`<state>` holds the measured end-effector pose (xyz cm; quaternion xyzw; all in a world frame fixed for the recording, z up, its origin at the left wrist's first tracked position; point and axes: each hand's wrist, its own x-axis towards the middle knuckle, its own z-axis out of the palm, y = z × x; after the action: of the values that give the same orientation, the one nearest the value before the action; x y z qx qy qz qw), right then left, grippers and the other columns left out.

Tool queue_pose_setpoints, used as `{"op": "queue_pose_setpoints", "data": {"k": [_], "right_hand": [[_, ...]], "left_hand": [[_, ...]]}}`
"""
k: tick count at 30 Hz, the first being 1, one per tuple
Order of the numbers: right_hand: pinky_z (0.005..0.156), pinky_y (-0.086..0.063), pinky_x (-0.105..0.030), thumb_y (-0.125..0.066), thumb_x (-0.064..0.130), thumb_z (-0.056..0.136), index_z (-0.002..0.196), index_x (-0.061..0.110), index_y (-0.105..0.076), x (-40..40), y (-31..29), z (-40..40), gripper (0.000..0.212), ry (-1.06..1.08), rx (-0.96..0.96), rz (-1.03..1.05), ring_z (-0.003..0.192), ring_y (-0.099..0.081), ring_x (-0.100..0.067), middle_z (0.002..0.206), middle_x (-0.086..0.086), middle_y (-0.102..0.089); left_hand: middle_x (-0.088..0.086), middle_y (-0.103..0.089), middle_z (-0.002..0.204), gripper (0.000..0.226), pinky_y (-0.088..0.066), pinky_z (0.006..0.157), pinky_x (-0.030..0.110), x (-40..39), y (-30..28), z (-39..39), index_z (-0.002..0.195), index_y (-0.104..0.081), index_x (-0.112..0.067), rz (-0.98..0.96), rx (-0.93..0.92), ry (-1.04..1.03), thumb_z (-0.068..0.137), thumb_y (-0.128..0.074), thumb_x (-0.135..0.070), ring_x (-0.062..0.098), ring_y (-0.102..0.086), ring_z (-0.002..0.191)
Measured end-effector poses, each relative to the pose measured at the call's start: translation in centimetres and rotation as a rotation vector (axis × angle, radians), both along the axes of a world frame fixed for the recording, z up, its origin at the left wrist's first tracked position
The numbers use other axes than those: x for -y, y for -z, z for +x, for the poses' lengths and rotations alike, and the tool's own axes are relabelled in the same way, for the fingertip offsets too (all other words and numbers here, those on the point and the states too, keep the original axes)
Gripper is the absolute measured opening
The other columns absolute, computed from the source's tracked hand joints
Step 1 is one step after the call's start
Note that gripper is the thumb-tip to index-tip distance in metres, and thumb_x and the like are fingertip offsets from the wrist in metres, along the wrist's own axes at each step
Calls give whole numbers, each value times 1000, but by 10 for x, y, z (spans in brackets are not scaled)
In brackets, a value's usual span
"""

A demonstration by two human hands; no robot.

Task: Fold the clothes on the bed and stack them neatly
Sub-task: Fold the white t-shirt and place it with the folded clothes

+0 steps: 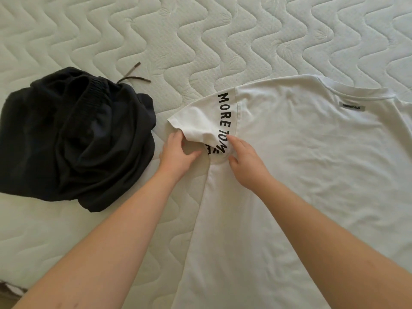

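A white T-shirt lies spread on the mattress, collar toward the far right, with black lettering along its left sleeve seam. The sleeve is crumpled near the armpit. My left hand pinches the sleeve's lower edge between thumb and fingers. My right hand presses its fingertips on the seam by the lettering. A crumpled black garment with a ribbed waistband and drawstring lies to the left, just touching the sleeve area.
The quilted white mattress stretches across the far side and the near left. A brown drawstring trails from the black garment. A dark strip of the bed's edge shows at the bottom left.
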<state>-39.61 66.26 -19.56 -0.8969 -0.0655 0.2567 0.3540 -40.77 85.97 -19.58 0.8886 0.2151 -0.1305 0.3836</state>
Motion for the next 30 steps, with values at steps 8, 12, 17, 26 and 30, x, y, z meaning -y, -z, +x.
{"op": "queue_pose_setpoints", "data": {"k": [8, 12, 17, 26, 30], "right_hand": [[114, -11, -20, -44, 6, 97, 154, 21, -27, 6, 1, -6, 61, -59, -3, -8, 146, -20, -16, 159, 1, -27], [113, -14, -21, -44, 7, 96, 153, 23, -27, 8, -2, -3, 62, -28, 7, 16, 145, -23, -16, 158, 3, -30], [118, -16, -27, -46, 14, 98, 155, 22, -25, 3, -2, -5, 61, -1, 3, 5, 147, -19, -15, 160, 3, -26], [120, -4, -33, -40, 18, 101, 156, 24, -17, -3, -1, -14, 60, -125, 113, -153, 151, -1, -14, 164, 5, -8], [119, -10, -35, -41, 16, 100, 154, 20, -25, -5, 0, -24, 57, -85, 163, -169, 149, -13, -20, 161, 0, -21]], "left_hand": [[4, -36, 138, 54, -35, 112, 37, 11, 4, 18, 129, -60, -11, -83, 87, -178, 83, -77, -34, 23, -42, 129], [-4, -49, 113, 29, -44, 95, 24, -3, -11, 13, 107, -72, -17, -67, 189, -159, 87, -73, -38, 14, -55, 104], [-6, -56, 99, 19, -46, 84, 28, -5, -26, -1, 95, -73, -17, 14, 351, -89, 91, -69, -35, 15, -56, 89], [-7, -58, 68, 20, -41, 63, 32, 7, -1, -43, 102, -54, -25, 3, 118, -251, 99, -49, -45, 14, -57, 68], [-8, -61, 93, 50, -44, 73, 26, 18, 6, -45, 106, -57, -19, -202, -126, -453, 89, -53, -65, 9, -58, 85]]}}
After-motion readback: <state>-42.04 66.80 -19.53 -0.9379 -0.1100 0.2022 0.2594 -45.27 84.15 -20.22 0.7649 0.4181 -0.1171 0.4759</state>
